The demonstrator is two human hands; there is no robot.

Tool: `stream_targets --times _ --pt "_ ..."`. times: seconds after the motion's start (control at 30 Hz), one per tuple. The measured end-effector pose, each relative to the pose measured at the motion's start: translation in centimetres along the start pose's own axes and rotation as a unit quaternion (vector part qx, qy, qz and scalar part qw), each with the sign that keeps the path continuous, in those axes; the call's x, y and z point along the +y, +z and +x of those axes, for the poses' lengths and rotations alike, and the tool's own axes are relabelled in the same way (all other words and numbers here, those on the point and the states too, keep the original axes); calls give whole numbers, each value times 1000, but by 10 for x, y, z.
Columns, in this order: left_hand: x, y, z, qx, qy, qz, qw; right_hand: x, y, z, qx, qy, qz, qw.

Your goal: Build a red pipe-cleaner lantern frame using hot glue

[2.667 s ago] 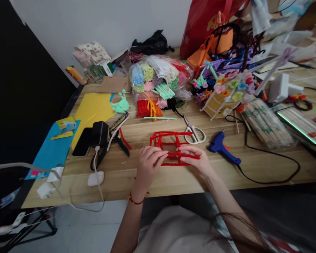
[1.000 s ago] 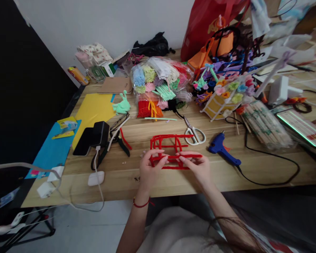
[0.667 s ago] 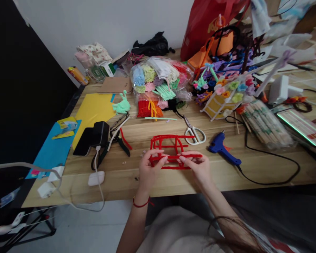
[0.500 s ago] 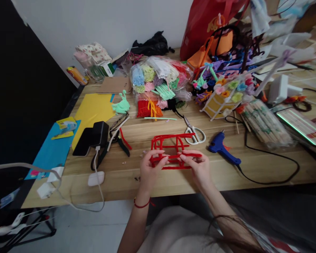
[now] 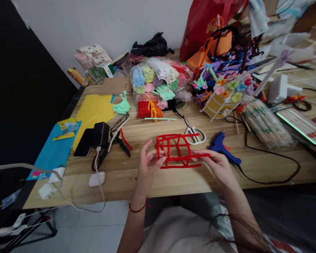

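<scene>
A red frame (image 5: 179,158) made of fuzzy stems is held above the front part of the wooden table, with open gaps between its bars. My left hand (image 5: 149,162) pinches its left end between thumb and fingers. At the right end, my right hand (image 5: 216,164) grips a protruding red bar with thumb and fingertips. White-handled scissors (image 5: 195,135) lie just behind the frame's upper right bar. To the right of my right hand rests a blue glue gun (image 5: 221,147) with a black cord.
Bundled colored stems (image 5: 158,79) fill the back middle of the table (image 5: 115,189). Pliers (image 5: 123,146), a black phone (image 5: 82,142) and a white case (image 5: 97,179) lie left. A flower basket (image 5: 221,100), wrapped sticks (image 5: 266,123) and a lit phone (image 5: 303,125) are right.
The red frame has shifted slightly right and shows more of its open structure. My right hand has slid right along it, to the protruding bar; my left hand remains at the left end.
</scene>
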State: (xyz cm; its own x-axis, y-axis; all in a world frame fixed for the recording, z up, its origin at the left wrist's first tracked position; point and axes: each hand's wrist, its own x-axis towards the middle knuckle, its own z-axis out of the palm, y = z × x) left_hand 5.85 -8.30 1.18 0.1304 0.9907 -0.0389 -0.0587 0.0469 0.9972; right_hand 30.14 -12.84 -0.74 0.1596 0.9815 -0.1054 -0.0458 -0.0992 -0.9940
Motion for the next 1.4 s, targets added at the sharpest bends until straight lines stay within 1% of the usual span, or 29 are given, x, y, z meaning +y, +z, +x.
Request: stream_targets --times 0.1,0.2,0.23,0.3,0.37,0.4,0.43,0.5,0.53,0.57,0.63,0.7,0.77,0.83,0.93,0.97,1.03,1.13,1.2,1.23,1.3,1.33,1.4 --pt "2 -14 -2 -15 9 9 1000 7 -20 -6 70 5 13 997" --pt "1 -23 -6 -27 11 4 1000 13 -26 -9 104 3 30 994" --pt "1 -22 -8 -43 11 5 999 14 -25 -10 104 2 29 994" --pt "0 -17 -16 -96 13 24 995 13 -20 -10 99 4 13 995" --pt "0 -9 -25 -133 24 82 987 11 -13 -9 101 3 -9 995" --pt "0 -5 -29 -127 35 126 983 9 -10 -9 107 -1 -20 994" --pt "2 -2 -33 -108 51 174 978 7 -8 -9 115 -9 -29 993" --pt "8 2 -38 -70 94 258 959 3 -4 -9 130 -31 -43 990" --pt "12 2 -39 -69 123 289 947 2 -2 -9 133 -41 -50 989" --pt "17 2 -39 -84 156 312 933 1 -1 -9 134 -49 -55 988" --pt "27 1 -37 -148 221 346 900 0 1 -7 132 -53 -62 988" --pt "34 0 -35 -208 263 376 864 -1 4 -5 133 -46 -62 988" --pt "35 1 -33 -235 278 405 839 -1 8 -1 141 -37 -58 988" --pt "33 4 -32 -234 288 420 828 -2 11 3 149 -25 -49 987" --pt "28 6 -31 -217 299 404 837 -4 11 10 149 -8 -21 989" --pt "27 5 -31 -212 299 391 844 -5 9 12 155 -9 -9 988" --pt "24 1 -29 -195 292 365 862 -6 3 17 187 -27 16 982" --pt "22 -12 -25 -145 269 327 894 -7 -9 21 244 -70 43 966" --pt "21 -23 -24 -115 253 299 913 -7 -17 19 266 -86 37 959" --pt "21 -28 -23 -110 246 290 918 -6 -21 16 274 -87 28 957" --pt "22 -37 -24 -108 238 298 918 0 -28 7 275 -73 5 959" --pt "24 -40 -25 -110 239 315 912 4 -30 2 265 -56 -7 963" --pt "28 -42 -28 -125 255 363 887 17 -32 -10 226 -12 -15 974"
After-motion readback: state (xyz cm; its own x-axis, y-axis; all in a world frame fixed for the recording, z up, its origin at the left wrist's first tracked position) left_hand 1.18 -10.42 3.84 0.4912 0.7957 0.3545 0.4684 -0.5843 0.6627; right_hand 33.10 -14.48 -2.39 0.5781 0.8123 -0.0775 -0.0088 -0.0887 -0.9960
